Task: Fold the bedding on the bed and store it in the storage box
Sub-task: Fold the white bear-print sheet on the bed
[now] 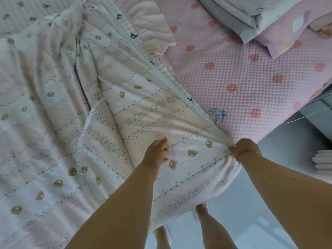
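Both forearms reached from the near edge over a bear-print quilt [71, 123] spread on the bed.

Fingers of the left hand [158, 152] curled into the quilt's cloth just left of three printed bears, bunching a fold. At the quilt's near right corner, the right hand [245, 148] pinched the trimmed edge, a thin bracelet [241, 153] on its wrist. Rumpled, the quilt covered the bed's left side and draped over the near edge. Right of it lay a pink flowered mattress pad [242, 69], with folded grey bedding [251, 17] on a pink pillow [283, 35] at the far right.
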A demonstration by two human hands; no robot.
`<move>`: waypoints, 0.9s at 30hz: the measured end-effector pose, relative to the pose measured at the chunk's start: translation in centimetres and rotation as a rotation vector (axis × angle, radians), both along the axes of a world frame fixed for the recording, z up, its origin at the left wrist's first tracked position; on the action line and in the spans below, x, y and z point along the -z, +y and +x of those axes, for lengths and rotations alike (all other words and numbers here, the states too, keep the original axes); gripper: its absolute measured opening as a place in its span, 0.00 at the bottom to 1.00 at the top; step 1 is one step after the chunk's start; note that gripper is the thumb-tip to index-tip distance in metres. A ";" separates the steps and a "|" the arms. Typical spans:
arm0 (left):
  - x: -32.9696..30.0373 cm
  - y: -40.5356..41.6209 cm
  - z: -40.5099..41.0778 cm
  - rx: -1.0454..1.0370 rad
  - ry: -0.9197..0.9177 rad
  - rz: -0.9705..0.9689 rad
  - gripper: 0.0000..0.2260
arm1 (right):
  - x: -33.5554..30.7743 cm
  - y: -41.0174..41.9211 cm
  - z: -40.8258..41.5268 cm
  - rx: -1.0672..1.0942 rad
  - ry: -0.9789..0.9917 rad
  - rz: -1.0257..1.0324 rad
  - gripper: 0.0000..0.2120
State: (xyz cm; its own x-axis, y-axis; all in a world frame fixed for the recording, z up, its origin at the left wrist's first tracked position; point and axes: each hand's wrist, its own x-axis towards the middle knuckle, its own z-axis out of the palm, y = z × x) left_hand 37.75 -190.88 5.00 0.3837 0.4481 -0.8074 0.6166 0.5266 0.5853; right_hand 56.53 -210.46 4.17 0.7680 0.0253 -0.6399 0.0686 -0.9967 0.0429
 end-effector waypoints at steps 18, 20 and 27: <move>-0.5 12.8 -15.4 -0.065 0.512 0.570 0.26 | -1.1 17.5 -13.0 -0.320 0.118 0.508 0.09; 0.4 13.9 -16.0 -0.021 0.576 0.539 0.33 | -0.7 18.7 -14.1 -0.351 0.173 0.490 0.11; 1.3 15.3 -13.9 -0.233 0.273 0.300 0.36 | -0.3 20.2 -15.4 -0.335 0.268 0.493 0.07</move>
State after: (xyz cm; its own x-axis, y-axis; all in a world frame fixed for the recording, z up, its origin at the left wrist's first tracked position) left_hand 23.81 -175.58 3.69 0.0370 0.7265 -0.6862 0.6546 0.5012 0.5659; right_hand 41.10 -190.25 4.44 0.4829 0.5751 -0.6604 0.3231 -0.8179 -0.4760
